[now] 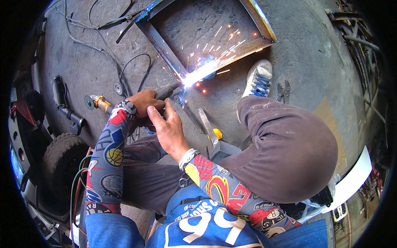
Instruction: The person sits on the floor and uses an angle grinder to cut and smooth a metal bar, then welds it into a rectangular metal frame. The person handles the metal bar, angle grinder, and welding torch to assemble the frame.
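Note:
My left hand (pixel 142 103) grips a dark welding torch (pixel 165 93), its tip at the bright arc on the lower corner of a rectangular steel frame (pixel 163 47). Sparks fly up and rightward along the frame's lower bar. My right hand (pixel 167 130) is against the left one, thumb raised and fingers curled round beneath the torch area; what they hold is hidden. Below the arc lie narrow metal strips (pixel 206 124) and a small yellow object (pixel 217 133).
A yellow angle grinder (pixel 101 103), a black power tool (pixel 62 101) and cables lie left. A clamp (pixel 128 18) is on the frame. Locking pliers (pixel 283 93) lie beside my shoe (pixel 258 78). A tire (pixel 62 161) stands lower left; cardboard (pixel 326 111) and piled metal (pixel 359 49) are right.

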`<state>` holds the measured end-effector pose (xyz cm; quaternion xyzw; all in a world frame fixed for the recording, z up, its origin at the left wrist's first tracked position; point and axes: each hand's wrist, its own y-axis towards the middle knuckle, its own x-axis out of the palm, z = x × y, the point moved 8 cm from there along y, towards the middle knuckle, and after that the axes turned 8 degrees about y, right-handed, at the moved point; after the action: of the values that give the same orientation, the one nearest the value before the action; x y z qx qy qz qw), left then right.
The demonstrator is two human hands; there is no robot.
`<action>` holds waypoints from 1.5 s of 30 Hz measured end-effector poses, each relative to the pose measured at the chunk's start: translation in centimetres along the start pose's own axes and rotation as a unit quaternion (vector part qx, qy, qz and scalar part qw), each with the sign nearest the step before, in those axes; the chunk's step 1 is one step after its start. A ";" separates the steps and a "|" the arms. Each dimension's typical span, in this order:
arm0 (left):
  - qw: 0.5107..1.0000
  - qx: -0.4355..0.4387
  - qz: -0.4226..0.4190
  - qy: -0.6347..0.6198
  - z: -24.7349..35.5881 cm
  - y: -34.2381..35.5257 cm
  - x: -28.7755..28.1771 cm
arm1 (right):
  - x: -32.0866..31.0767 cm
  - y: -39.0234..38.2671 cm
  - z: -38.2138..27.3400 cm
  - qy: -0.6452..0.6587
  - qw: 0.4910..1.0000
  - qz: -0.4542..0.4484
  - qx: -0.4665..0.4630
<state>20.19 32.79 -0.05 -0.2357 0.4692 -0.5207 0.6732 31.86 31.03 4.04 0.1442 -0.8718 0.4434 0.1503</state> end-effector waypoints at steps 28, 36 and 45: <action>1.000 -0.024 -0.002 0.001 0.1 -0.3 -0.5 | -0.1 0.2 -0.2 -0.068 0.995 0.043 -0.064; 0.999 -0.040 0.017 -0.027 -0.5 -1.4 -1.1 | 0.7 0.1 0.2 0.035 0.999 -0.020 -0.006; 0.988 -0.116 -0.020 -0.097 -1.5 -0.7 -0.1 | 0.5 0.0 0.0 0.041 0.999 -0.016 -0.002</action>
<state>18.52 32.87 -0.17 -0.3708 0.4542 -0.4503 0.6733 31.40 30.94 4.21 0.1396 -0.8635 0.4446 0.1928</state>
